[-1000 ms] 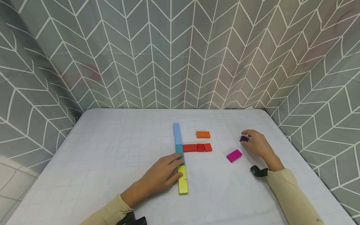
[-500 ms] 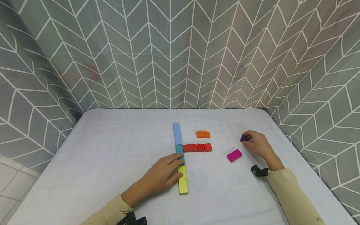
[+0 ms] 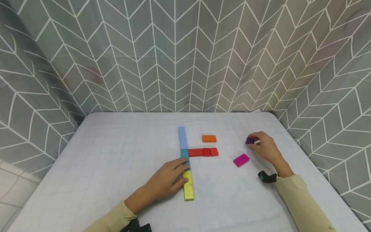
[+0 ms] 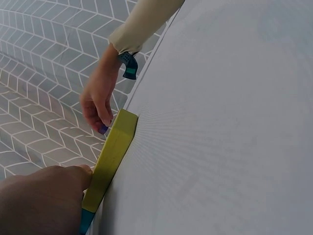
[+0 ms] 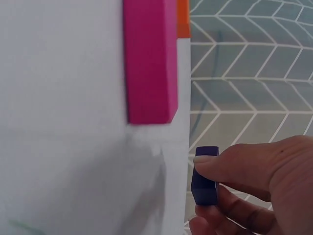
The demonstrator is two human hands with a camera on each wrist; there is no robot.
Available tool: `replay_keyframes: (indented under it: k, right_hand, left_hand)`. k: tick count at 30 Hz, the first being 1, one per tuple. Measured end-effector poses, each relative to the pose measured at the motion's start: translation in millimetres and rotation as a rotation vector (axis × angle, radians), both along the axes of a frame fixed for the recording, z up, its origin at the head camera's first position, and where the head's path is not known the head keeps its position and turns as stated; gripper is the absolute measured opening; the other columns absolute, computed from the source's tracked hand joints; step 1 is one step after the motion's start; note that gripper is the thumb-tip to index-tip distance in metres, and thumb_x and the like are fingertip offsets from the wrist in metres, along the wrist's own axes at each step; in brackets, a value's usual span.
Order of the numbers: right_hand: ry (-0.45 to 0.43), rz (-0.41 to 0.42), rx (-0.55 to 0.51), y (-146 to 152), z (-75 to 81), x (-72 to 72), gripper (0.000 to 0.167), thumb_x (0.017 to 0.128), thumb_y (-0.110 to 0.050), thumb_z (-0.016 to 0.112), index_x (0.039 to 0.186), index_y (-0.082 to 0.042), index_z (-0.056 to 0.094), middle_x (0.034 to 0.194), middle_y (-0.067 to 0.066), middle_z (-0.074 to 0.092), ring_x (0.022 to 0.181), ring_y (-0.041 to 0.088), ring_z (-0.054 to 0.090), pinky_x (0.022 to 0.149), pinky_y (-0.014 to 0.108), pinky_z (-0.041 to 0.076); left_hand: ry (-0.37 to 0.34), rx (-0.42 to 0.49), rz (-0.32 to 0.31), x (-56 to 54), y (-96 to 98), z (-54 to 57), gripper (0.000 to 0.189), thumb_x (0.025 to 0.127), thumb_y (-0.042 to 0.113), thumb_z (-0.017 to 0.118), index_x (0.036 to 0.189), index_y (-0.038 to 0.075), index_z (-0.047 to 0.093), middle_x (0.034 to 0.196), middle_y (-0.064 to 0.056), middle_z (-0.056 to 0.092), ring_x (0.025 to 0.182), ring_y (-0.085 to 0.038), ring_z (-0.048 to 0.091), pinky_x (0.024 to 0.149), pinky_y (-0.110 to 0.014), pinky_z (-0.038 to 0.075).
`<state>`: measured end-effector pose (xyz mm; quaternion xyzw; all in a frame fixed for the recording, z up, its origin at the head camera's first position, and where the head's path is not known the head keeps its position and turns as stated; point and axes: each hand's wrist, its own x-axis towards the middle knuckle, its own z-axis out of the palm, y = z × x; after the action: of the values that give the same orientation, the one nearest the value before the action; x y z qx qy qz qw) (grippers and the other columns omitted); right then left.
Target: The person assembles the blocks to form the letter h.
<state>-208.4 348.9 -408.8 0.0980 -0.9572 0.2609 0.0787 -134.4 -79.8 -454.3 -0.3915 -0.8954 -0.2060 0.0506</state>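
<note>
My right hand (image 3: 266, 149) pinches a small dark purple block (image 3: 249, 140) between thumb and fingers at the right of the table. In the right wrist view the thumb presses on one side of the block (image 5: 205, 188) and the fingers curl behind it. My left hand (image 3: 163, 179) rests with relaxed fingers over a column of blocks. Its fingertips touch a teal block (image 3: 184, 153), and the thumb lies on a yellow block (image 3: 188, 190). A light blue block (image 3: 182, 138) tops that column. From the teal part, red blocks (image 3: 195, 152) run rightward in a row.
A magenta block (image 3: 241, 160) lies slanted between the red row and my right hand. Above the red row lies an orange block (image 3: 209, 139). The table (image 3: 116, 138) has a white cloth, with a patterned grey curtain (image 3: 162, 64) behind it and at both sides.
My right hand has closed its grip on the purple block and shifted it slightly left and upward in the head view. The left hand and the other blocks stay put.
</note>
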Motion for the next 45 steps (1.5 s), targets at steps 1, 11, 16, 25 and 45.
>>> replay_keyframes:
  k: [1, 11, 16, 25, 45]
  right_hand:
    - [0.008, 0.007, -0.005, -1, 0.9, 0.8, 0.034, 0.091, 0.003, 0.072, 0.123, 0.013, 0.063, 0.116, 0.03, 0.06, 0.105, 0.046, 0.062, 0.089, 0.059, 0.056]
    - [0.055, 0.055, -0.036, -16, 10.6, 7.7, 0.036, 0.089, 0.004, 0.077, 0.122, 0.011, 0.065, 0.117, 0.027, 0.063, 0.105, 0.045, 0.063, 0.09, 0.06, 0.056]
    - [0.069, 0.077, -0.066, -24, 12.8, 13.2, 0.034, 0.089, 0.003, 0.078, 0.12, 0.009, 0.066, 0.113, 0.023, 0.066, 0.104, 0.043, 0.063, 0.088, 0.059, 0.056]
    - [0.06, 0.133, -0.065, -45, 15.8, 20.7, 0.034, 0.088, 0.002, 0.081, 0.119, 0.005, 0.068, 0.112, 0.017, 0.067, 0.106, 0.038, 0.062, 0.087, 0.056, 0.057]
    - [0.055, 0.333, -0.083, -85, -2.7, 31.9, 0.032, 0.08, 0.006, 0.084, 0.108, -0.005, 0.074, 0.102, -0.001, 0.067, 0.095, 0.023, 0.064, 0.078, 0.045, 0.059]
  left_hand:
    - [0.0, 0.0, 0.001, 0.0, 0.0, 0.1, 0.051, 0.104, 0.043, 0.063, 0.145, 0.013, 0.06, 0.157, -0.003, 0.047, 0.142, -0.019, 0.045, 0.115, -0.041, 0.04]
    - [0.005, 0.006, 0.0, -0.3, -1.0, 0.4, 0.051, 0.104, 0.042, 0.064, 0.145, 0.013, 0.06, 0.157, -0.004, 0.048, 0.142, -0.02, 0.045, 0.115, -0.041, 0.04]
    - [0.006, -0.004, 0.002, -0.1, -1.4, -0.1, 0.052, 0.103, 0.043, 0.064, 0.146, 0.013, 0.06, 0.157, -0.003, 0.047, 0.142, -0.019, 0.045, 0.115, -0.041, 0.04]
    - [0.0, 0.002, 0.003, 0.4, -1.1, -0.4, 0.052, 0.104, 0.044, 0.063, 0.146, 0.013, 0.06, 0.157, -0.003, 0.048, 0.142, -0.02, 0.045, 0.115, -0.041, 0.04]
    - [-0.008, -0.001, 0.001, 0.6, -0.2, -1.6, 0.052, 0.104, 0.043, 0.063, 0.146, 0.013, 0.06, 0.157, -0.004, 0.047, 0.143, -0.02, 0.045, 0.115, -0.042, 0.04]
